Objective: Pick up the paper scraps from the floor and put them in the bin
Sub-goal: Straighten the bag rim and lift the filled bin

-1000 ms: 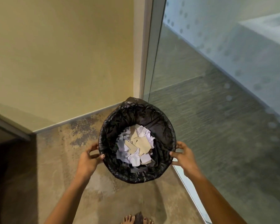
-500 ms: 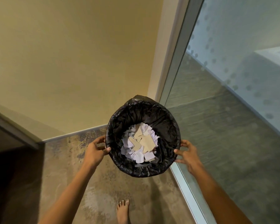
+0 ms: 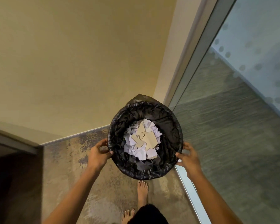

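Note:
A round bin (image 3: 170,125) lined with a black plastic bag sits in the middle of the view, near the corner where the wall meets the glass. Inside it lies a heap of white and tan paper scraps (image 3: 143,141). My left hand (image 3: 98,154) grips the bin's left rim, thumb hooked over the edge. My right hand (image 3: 187,157) presses against the right rim with its fingers spread. No loose scraps show on the floor around the bin.
A yellow wall (image 3: 71,62) rises behind the bin. A glass panel (image 3: 241,118) in a metal frame runs along the right. The mottled concrete floor (image 3: 68,159) lies below, with my bare feet (image 3: 141,193) just behind the bin. A dark recess (image 3: 10,183) is on the left.
The bin, held between both hands, has moved forward toward the wall and glass corner. My feet have come into view below it.

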Available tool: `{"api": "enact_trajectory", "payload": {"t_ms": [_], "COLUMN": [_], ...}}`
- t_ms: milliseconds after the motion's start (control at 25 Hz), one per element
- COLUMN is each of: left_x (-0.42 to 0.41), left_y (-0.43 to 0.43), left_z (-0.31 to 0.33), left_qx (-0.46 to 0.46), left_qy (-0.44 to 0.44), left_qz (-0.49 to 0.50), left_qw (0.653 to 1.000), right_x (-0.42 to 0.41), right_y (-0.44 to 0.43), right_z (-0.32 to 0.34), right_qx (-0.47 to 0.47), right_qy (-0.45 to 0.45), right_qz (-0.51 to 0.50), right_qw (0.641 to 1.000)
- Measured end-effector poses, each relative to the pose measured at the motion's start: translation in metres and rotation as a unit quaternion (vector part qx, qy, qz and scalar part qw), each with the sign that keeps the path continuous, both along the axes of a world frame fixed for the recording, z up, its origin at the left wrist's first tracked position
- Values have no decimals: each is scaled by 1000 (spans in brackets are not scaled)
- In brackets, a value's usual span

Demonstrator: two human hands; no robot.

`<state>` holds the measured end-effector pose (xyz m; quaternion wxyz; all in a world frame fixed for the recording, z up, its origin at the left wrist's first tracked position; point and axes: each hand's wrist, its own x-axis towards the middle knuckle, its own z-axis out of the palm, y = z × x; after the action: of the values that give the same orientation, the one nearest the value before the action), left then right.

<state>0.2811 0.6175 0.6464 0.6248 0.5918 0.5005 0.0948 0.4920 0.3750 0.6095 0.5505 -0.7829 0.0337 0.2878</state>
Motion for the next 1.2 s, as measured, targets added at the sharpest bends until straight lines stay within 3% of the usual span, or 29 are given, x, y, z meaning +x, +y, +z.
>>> {"api": "enact_trajectory", "payload": {"t_ms": [200,520,1000,1200], "left_x": [40,115,197,201], "left_y": [27,78,146,155], "left_z": [-31,-120,-358,-409], "left_qx": [-7,-12,7,23], "left_qy": [46,100,203,195], "left_qz": [6,-4,-46,-73], "left_qw": [999,995,978,978], "right_x": [35,105,181,185], "right_y": [30,83,157,177], "right_z": [-25,-122,-345,-381], "right_qx": [-27,-84,-191,-213], "right_qy": [17,23,-23,-44], "right_qz": [-2,21,68,71], "right_qw": [999,996,979,973]}}
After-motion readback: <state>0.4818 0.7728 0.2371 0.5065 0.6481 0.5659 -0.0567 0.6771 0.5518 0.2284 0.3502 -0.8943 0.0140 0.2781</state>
